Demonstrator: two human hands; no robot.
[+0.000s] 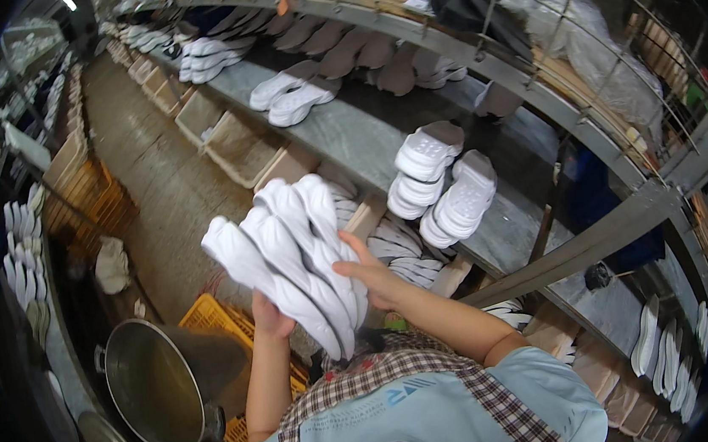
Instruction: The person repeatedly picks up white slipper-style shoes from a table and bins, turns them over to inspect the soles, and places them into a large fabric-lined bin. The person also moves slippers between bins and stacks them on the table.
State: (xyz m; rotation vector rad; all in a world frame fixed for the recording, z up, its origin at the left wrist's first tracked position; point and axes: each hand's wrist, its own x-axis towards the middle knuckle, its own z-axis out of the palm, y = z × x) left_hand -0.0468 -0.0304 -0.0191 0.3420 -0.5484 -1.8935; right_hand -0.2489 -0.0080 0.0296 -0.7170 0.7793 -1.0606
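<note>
Several white shoe soles (287,251), nested side by side in a bundle, are held up in front of my apron. My left hand (273,316) grips the bundle from its left underside, partly hidden by it. On the other side, the fingers and thumb of my right hand (369,276) close round its right edge. Beyond my right hand, two stacks of white soles (444,180) stand on the grey metal bench (360,128). Farther along it lie a few more white soles (294,95) beside a row of brown-grey soles (355,50).
A large steel pot (164,386) with liquid in it stands at the lower left, near a yellow crate (208,315). Bins (239,157) line the bench's aisle side. Overhead, a wire-edged shelf (519,77) curves across the right. More soles (663,355) sit at lower right.
</note>
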